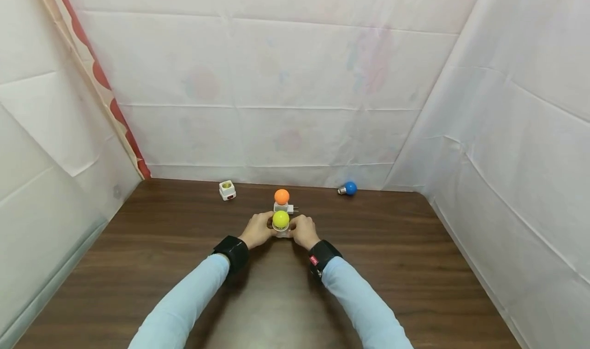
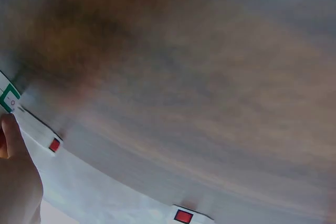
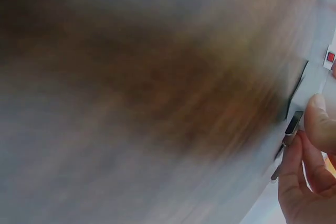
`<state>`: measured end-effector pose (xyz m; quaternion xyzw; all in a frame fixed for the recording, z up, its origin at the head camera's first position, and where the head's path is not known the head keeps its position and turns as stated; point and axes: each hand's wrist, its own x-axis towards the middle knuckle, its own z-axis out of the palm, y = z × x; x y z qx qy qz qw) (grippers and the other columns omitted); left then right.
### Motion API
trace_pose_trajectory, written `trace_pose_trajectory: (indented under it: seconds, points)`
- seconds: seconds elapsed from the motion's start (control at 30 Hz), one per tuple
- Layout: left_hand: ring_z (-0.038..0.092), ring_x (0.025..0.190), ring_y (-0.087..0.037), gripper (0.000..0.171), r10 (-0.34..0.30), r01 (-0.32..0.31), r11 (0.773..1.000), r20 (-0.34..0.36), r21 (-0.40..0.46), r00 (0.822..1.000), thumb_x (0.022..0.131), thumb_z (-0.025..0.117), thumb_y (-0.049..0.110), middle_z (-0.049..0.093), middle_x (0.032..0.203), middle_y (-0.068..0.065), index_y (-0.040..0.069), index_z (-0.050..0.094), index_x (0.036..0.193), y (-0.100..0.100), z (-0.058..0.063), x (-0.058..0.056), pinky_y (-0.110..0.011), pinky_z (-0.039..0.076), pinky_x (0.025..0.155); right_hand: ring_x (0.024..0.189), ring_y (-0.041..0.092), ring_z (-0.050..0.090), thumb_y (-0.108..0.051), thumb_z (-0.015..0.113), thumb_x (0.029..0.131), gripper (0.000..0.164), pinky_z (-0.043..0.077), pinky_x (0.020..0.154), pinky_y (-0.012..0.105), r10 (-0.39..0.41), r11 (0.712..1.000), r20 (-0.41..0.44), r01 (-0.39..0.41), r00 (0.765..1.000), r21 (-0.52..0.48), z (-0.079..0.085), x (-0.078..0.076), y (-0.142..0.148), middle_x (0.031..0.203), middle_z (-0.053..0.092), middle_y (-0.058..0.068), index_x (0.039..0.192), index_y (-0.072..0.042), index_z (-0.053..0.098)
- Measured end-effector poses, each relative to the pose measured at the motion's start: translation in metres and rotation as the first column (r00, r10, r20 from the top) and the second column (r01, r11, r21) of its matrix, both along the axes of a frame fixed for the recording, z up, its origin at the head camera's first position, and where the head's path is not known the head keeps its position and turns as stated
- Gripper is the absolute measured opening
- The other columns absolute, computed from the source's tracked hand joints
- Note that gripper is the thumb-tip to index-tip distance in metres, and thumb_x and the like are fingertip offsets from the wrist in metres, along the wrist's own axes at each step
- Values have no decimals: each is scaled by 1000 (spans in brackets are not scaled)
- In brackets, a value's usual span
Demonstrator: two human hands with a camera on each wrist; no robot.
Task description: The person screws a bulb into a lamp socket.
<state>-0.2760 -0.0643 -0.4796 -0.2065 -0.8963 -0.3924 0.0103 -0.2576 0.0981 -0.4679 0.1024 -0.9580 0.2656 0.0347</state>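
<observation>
Both hands meet at a white plug-in bulb holder with a yellow bulb upright in it. My left hand grips its left side; in the left wrist view the thumb lies by a green-marked white surface. From the right, my right hand pinches the holder, and the right wrist view shows fingers at its metal prongs. Just behind stands a second white holder bearing an orange bulb, its plug pointing right.
A third white holder with a red switch and an open socket stands at the back left. Toward the back right a blue bulb lies on its side. White sheets enclose the brown wooden table at the back and sides.
</observation>
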Motion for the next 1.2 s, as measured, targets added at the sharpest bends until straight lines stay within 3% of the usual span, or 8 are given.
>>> trace_pose_trajectory:
  seconds: [0.37, 0.57, 0.77, 1.1, 1.2]
  points:
    - [58, 78, -16, 32, 30, -30, 999, 1, -34, 1000, 68, 77, 6, 66, 87, -4, 6, 64, 97, -3, -2, 0, -35, 48, 71, 80, 21, 62, -9, 78, 69, 9, 49, 69, 33, -58, 998, 63, 59, 996, -5, -1, -2, -10, 79, 69, 3, 77, -7, 74]
    - [53, 71, -16, 29, 30, -32, 998, -36, -47, 999, 67, 76, 3, 63, 80, -3, 7, 63, 93, -1, 4, -3, -32, 43, 65, 80, 21, 61, -7, 76, 70, 7, 50, 71, 34, -55, 998, 59, 56, 997, -14, 4, -5, -9, 81, 69, 4, 77, -7, 74]
    - [52, 72, -16, 28, 42, -43, 997, -26, -59, 999, 68, 75, 2, 63, 81, -4, 7, 63, 92, -1, 7, -7, -33, 43, 67, 76, 22, 60, -8, 77, 68, 6, 48, 67, 34, -56, 998, 38, 57, 998, -16, 7, -8, -9, 75, 67, 4, 71, -7, 72]
    - [60, 86, -19, 35, 57, -57, 998, -3, -25, 998, 67, 76, 3, 67, 94, -5, 8, 65, 100, -1, -4, -6, -39, 48, 77, 78, 21, 60, -8, 77, 69, 7, 49, 69, 33, -87, 996, 83, 88, 993, -16, -1, -9, -10, 80, 68, 3, 74, -9, 73]
    - [59, 82, -19, 33, 52, -52, 998, -14, -23, 999, 67, 77, 3, 67, 90, -5, 7, 64, 97, 0, -4, -6, -38, 48, 74, 79, 21, 60, -7, 77, 69, 7, 50, 70, 34, -92, 995, 87, 94, 992, -28, -1, -9, -8, 81, 68, 3, 75, -9, 73]
